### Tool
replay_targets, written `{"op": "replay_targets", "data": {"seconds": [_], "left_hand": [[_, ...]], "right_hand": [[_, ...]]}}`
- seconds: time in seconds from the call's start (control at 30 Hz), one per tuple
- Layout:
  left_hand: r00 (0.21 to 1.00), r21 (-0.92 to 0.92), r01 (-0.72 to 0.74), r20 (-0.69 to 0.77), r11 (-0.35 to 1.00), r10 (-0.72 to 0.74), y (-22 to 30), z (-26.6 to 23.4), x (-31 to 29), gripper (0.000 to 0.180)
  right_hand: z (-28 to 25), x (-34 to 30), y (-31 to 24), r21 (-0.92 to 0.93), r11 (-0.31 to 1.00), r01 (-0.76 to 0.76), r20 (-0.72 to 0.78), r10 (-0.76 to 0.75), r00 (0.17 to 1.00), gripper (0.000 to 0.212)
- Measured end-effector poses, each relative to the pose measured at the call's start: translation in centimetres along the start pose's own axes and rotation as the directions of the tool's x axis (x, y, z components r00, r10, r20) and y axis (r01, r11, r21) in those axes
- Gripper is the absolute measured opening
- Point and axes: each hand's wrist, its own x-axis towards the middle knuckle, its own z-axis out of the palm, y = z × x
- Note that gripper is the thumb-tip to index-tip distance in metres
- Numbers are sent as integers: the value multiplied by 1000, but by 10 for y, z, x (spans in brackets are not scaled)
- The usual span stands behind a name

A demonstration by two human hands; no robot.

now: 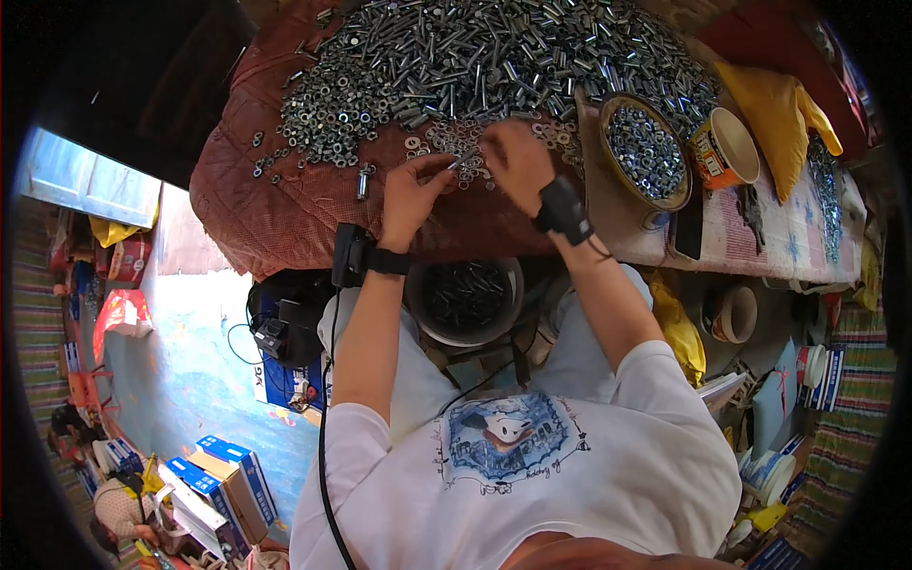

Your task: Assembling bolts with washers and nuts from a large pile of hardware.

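My left hand (410,198) is closed in a pinch on a slim metal bolt (463,160), held slanting over the cloth. Close to its tip is my right hand (521,169); its fingers are curled but blurred, so I cannot tell what they hold. Flat washers (418,146) lie scattered under and around both hands. Left of my left hand a bolt with a sleeve (364,181) rests on the red quilted cloth (256,209). Hex nuts (328,119) are heaped at the left, and a large pile of metal sleeves (494,62) spreads behind them.
At the right stand a round bowl of nuts (646,157), a paper tub (727,150) and a yellow bag (774,119). A dark phone (686,235) lies near the table edge. Between my knees is a basin (514,313) of dark bolts. Boxes (228,484) stand at lower left.
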Motion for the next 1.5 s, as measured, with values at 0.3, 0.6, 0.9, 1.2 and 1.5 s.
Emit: {"op": "replay_targets", "data": {"seconds": [0.3,0.6,0.9,1.2,1.5], "left_hand": [[999,196,23,-31,980,-17,8,-4,-1,20],[996,149,-50,-68,988,60,6,-9,-1,19],[996,259,-82,55,962,70,8,-5,-7,20],[994,264,-57,101,963,32,10,-2,-8,20],[970,288,-233,130,929,203,7,18,-9,24]], "right_hand": [[-7,10,94,-296,936,-192,59,219,974,24],[-30,13,23,317,914,-251,229,183,956,23],[-44,-2,2,317,938,-142,266,56,962,23],[-46,-5,-2,352,917,-188,291,83,953,19],[-18,-15,-3,499,824,-269,309,121,943,24]]}}
